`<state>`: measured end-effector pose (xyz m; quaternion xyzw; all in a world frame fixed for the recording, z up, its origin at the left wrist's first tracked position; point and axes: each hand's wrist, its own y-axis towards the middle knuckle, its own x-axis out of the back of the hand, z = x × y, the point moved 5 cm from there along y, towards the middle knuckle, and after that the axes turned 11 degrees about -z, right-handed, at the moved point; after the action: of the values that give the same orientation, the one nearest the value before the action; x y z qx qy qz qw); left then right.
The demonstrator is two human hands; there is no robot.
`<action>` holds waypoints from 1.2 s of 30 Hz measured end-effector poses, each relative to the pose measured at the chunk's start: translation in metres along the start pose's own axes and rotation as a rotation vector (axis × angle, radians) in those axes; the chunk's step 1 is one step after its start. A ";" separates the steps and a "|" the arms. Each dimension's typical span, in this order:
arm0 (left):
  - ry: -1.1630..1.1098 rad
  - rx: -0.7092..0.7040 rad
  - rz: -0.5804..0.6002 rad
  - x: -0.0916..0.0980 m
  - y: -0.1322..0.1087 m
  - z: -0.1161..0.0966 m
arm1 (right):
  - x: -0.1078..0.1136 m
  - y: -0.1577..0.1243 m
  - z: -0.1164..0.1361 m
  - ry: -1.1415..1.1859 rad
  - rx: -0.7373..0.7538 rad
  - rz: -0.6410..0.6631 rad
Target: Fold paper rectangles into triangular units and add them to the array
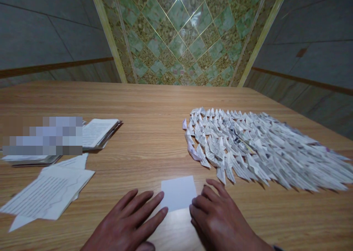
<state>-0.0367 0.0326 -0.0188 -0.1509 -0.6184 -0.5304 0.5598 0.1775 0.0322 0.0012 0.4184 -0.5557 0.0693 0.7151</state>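
Paper square (178, 193) at 6 o'clock in the head view, lying flat and slightly skewed on the wooden table (176, 103), between the two hands. Left hand (124, 221) open and palm down, its fingers (151, 216) spread, with the fingertips at the square's left edge. Right hand (217, 218) open and palm down, fingers loosely curved, with the fingertips at the square's lower right edge. Neither hand grips the square; contact cannot be confirmed. Folded paper pieces (248, 144) at 2 o'clock, in dense overlapping rows. Loose printed sheets (46, 194) at 8 o'clock; stacked booklets (96, 133) at 10 o'clock, partly hidden by a blurred patch. Risks: the thin, unweighted square could skid on the smooth table under uneven fingertip pressure. A careless sweep of the right hand could catch the nearest folded pieces, pushing them into their neighbours and disturbing the rows. The loose sheets could shift if brushed by the left hand.
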 end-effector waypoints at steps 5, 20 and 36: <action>-0.071 0.111 -0.194 0.004 0.020 -0.005 | -0.003 0.001 0.000 0.003 -0.009 -0.009; -0.233 0.186 -0.092 -0.014 0.058 -0.015 | -0.010 0.011 0.002 0.083 -0.093 -0.055; -0.182 0.199 -0.164 -0.010 0.062 -0.015 | -0.010 0.016 0.003 0.037 -0.051 -0.167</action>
<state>0.0226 0.0488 -0.0003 -0.0912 -0.7263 -0.4948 0.4682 0.1626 0.0445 0.0016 0.4436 -0.5071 0.0034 0.7390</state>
